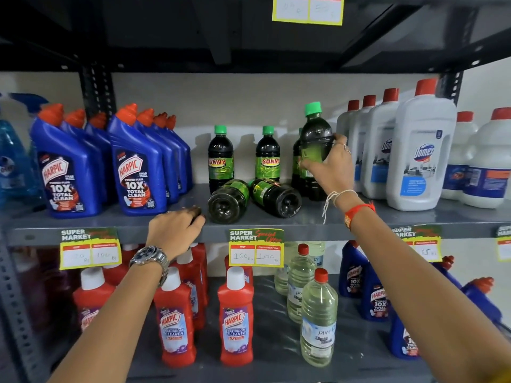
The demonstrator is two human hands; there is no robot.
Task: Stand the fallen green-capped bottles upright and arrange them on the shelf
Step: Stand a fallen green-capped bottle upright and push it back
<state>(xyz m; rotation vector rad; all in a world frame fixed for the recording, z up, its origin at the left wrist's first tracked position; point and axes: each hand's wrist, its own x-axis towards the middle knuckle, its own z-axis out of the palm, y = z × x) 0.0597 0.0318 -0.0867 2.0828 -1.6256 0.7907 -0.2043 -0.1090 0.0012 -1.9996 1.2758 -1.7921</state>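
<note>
My right hand [329, 164] is wrapped around a dark green-capped bottle [315, 134] and holds it upright, just above the shelf [387, 217], at the right of the group. Another bottle [296, 161] stands half hidden behind it. Two more green-capped bottles [220, 158] [267, 156] stand at the back. In front of them lie two fallen bottles [229, 200] [276, 197], bases towards me. My left hand [177, 230] rests palm down on the shelf's front edge, with its fingers curled over a small dark shape [195, 210] that I cannot identify.
Blue Harpic bottles [132, 167] stand in rows to the left of the group. White Domex bottles [420, 150] stand close on the right. Price tags [255, 247] hang from the shelf edge. Red cleaner bottles [235, 319] and clear bottles [318, 319] fill the shelf below.
</note>
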